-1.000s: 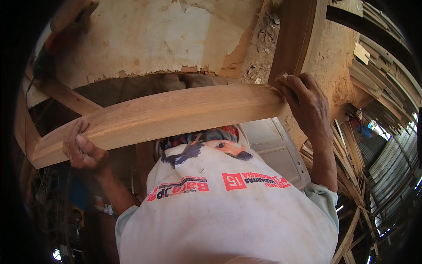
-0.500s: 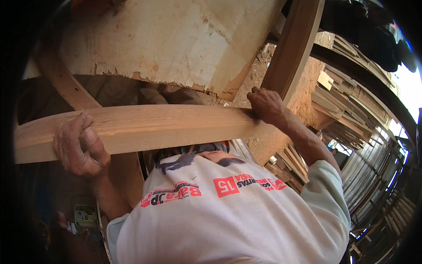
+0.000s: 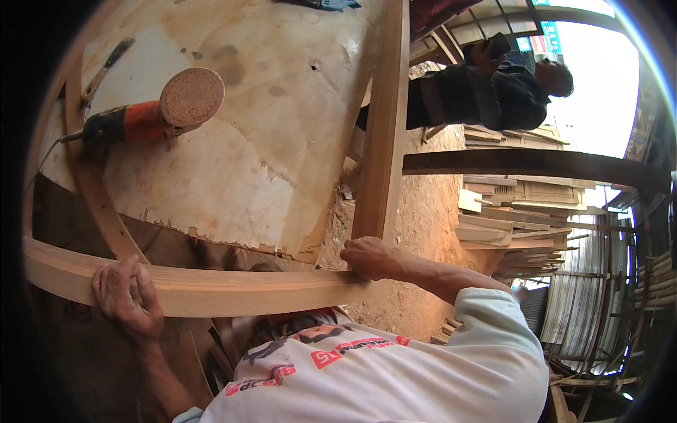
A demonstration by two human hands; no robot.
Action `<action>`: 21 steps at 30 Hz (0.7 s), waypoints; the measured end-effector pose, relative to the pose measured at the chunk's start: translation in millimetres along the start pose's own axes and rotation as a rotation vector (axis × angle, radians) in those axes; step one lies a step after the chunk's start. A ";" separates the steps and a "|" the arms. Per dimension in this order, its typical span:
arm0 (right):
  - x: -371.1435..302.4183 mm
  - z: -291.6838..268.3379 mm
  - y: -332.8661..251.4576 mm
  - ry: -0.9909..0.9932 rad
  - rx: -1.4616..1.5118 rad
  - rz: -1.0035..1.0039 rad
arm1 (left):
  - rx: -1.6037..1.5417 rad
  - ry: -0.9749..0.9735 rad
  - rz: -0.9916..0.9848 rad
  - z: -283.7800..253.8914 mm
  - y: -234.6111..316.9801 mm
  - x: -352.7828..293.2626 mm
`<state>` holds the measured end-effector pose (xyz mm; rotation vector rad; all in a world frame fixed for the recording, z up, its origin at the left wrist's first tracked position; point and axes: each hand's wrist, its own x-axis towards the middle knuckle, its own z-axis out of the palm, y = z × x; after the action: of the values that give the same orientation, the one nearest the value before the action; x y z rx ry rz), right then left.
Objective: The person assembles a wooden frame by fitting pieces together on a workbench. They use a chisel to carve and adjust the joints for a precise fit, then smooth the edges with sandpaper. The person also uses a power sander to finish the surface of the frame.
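A pale wooden frame lies before me, its near beam (image 3: 233,290) running across from the left and meeting a long grooved beam (image 3: 382,141) at the right corner. Against the near beam's left part rests my left hand (image 3: 128,296), fingers bent over its top edge and thumb on the same side. My right hand (image 3: 370,258) is closed like a fist on the corner where the two beams meet. Whatever lies under its fingers is hidden.
On the stained board (image 3: 282,169) lie an orange and black power tool (image 3: 141,121) with a round disc, and a narrow hand tool (image 3: 106,70). A blue tool (image 3: 328,3) sits at the far edge. Beyond, a person (image 3: 479,92) stands near stacked planks (image 3: 515,211).
The view has tilted up, bringing the power tool and the standing person into sight. Both hands stay at about the same places on the frame.
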<state>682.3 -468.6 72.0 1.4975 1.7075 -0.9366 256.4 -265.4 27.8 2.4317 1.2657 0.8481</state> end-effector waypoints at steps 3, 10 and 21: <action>-10.3 -6.7 -7.2 0.022 -0.029 -0.003 | 0.019 0.020 -0.011 -0.9 1.5 -4.1; 15.1 0.5 -11.4 0.026 0.019 -0.017 | 0.023 0.012 0.061 4.0 -13.2 -2.1; 16.6 16.8 2.9 0.028 0.034 -0.043 | -0.032 0.053 -0.007 4.4 -16.7 -7.7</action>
<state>683.8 -474.2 49.0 1.5079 1.7586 -0.9763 244.7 -261.9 13.4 2.3930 1.2688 0.9300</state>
